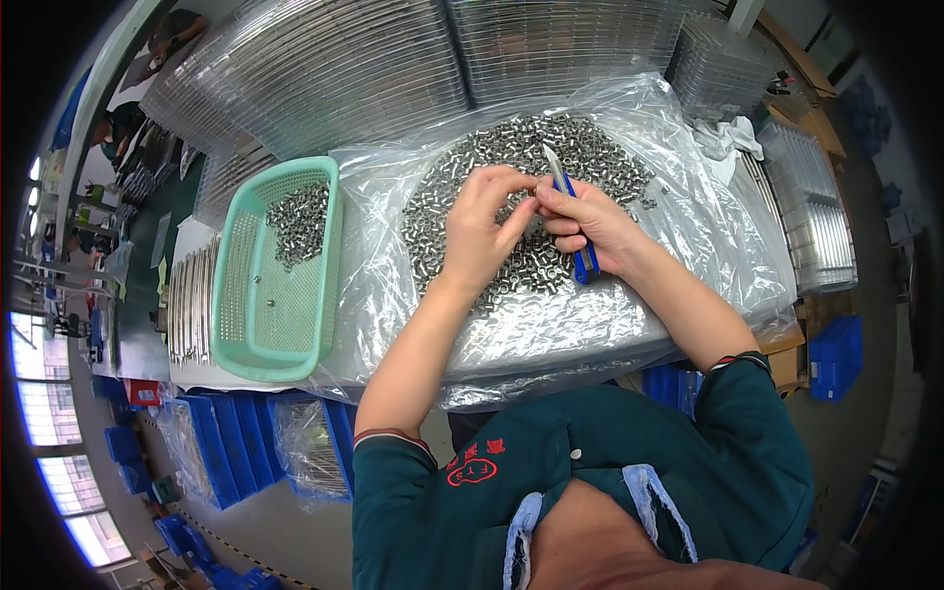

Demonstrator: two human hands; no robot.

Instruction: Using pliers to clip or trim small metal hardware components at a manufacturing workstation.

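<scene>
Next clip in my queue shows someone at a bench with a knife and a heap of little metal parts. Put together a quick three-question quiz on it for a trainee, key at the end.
1. Which hand holds the blue knife?
2. True or false: the green basket stands to the right of the metal pile.
3. Toward which edge of the picture does the blade point?
A) bottom
B) right
C) top

Key
1. The right hand.
2. False: the green basket stands to the left of the metal pile.
3. C
</scene>
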